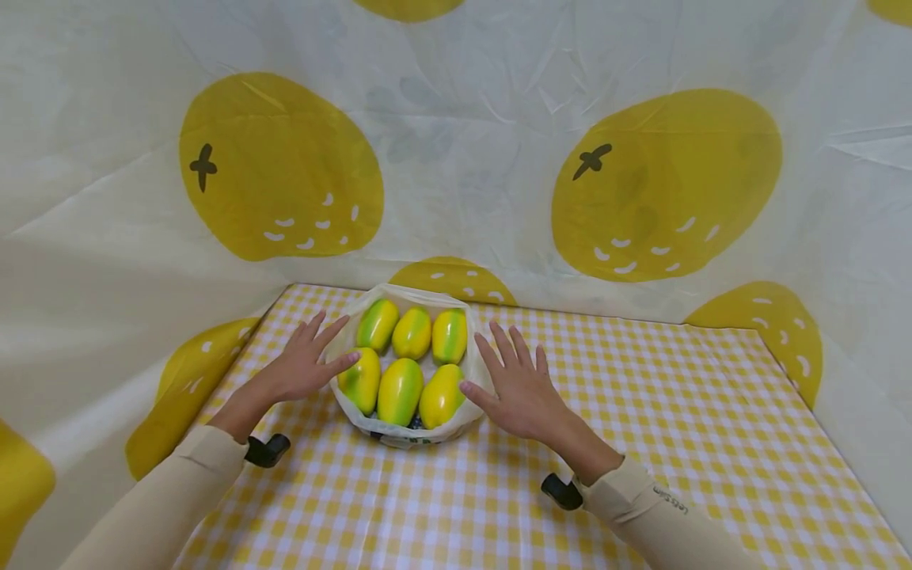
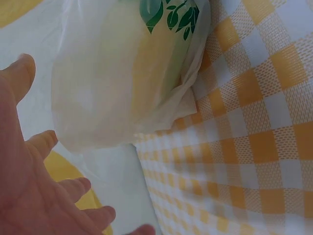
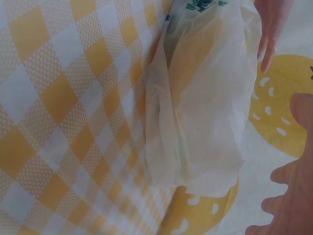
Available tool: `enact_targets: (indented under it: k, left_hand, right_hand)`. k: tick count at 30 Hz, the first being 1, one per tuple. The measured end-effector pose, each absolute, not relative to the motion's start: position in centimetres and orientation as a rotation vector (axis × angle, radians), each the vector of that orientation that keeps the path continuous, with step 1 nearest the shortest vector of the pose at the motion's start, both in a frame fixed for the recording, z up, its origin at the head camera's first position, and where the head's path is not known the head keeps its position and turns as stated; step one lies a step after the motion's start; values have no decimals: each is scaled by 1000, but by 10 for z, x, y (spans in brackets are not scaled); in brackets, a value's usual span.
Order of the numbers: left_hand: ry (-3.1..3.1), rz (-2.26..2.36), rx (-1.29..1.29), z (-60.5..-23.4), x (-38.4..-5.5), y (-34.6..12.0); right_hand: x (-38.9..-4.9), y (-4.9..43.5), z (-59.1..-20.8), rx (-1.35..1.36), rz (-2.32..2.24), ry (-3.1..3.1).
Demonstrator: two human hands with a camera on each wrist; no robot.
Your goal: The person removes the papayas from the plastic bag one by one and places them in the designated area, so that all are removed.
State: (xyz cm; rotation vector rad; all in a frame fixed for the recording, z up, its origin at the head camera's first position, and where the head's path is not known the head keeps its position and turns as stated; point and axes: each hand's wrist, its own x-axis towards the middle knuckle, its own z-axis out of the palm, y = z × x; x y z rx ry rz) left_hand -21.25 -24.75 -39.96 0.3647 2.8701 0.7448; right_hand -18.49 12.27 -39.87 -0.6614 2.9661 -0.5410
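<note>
A thin whitish plastic bag point(image 1: 469, 413) stands with its mouth spread wide. Inside lie several yellow-green mangoes point(image 1: 399, 392) in two rows. My left hand point(image 1: 306, 366) is at the bag's left side, fingers straight and spread, thumb over the rim. On the opposite side my right hand point(image 1: 523, 396) holds the same spread pose, thumb tip near the rim. Neither hand grips anything; whether either touches the plastic I cannot tell. In the left wrist view the bag point(image 2: 98, 88) shows a green leaf print; the right wrist view shows its other side point(image 3: 210, 117).
A yellow-and-white checked cloth point(image 1: 641, 443) covers the table. Behind it hangs a pale sheet point(image 1: 463, 158) with large yellow fruit prints, which also runs along both sides. A black strap piece point(image 1: 267, 451) sits at the left wrist, another point(image 1: 561, 492) at the right.
</note>
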Motion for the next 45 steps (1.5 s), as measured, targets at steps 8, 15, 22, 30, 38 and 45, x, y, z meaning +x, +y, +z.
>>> enact_targets:
  k: [8,15,22,30,38,45]
  left_hand:
    - [2757,978,322,-402,-220,-252]
    - [2619,1196,231,-401,-220,-258]
    - [2437,1402,147,-404,-221,-257]
    - [2404,1455,87,-407,-223,-256]
    - [2392,1462,50,-409,-223,-252]
    - [2398,1456,69,-414,-223,-250]
  right_hand:
    - [-184,121,-403,-678,-560,2991]
    - [-182,116,-401,-711,-641,2989]
    - [-181,109,-401,-733,-759,2969]
    - [-179,96,-396,-679,-1048,2832]
    - [-173,84,-398,-615,-1268,2689]
    - [-166,74,-411,-613,-1308,2715]
